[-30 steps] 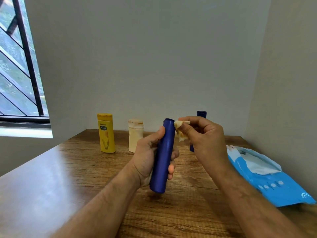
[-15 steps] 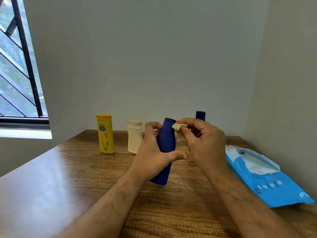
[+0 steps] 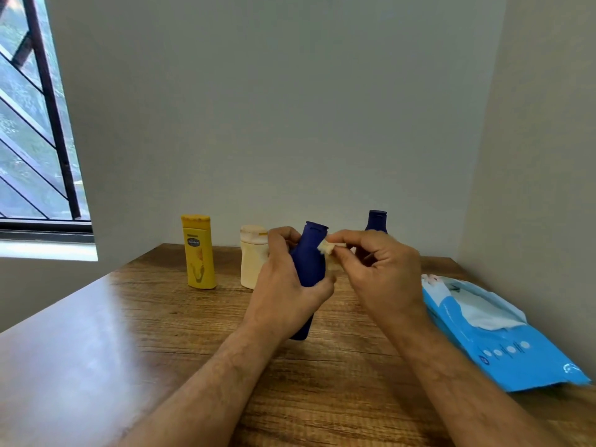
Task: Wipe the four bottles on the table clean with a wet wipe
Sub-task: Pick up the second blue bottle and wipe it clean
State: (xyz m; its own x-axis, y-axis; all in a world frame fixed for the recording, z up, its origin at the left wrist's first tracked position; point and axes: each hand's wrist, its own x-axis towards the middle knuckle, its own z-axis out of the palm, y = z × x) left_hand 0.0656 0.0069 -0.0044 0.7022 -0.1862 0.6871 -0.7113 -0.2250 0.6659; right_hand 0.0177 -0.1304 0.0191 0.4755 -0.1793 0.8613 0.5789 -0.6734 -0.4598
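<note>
Left hand (image 3: 283, 291) grips blue bottle (image 3: 309, 256) above worktop (image 3: 161, 317); right hand (image 3: 377, 272) pinches soiled wipe (image 3: 325, 247) against its neck.

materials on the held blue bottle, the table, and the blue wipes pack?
Blue bottle: looks like matte opaque plastic, with a uniform colour and no sharp glints. Table: wood-grain top, likely laminate or veneer; the grain lines show and window light reflects as a soft sheen. Wipes pack: thin glossy plastic film, crinkled, with bright highlights.
</note>
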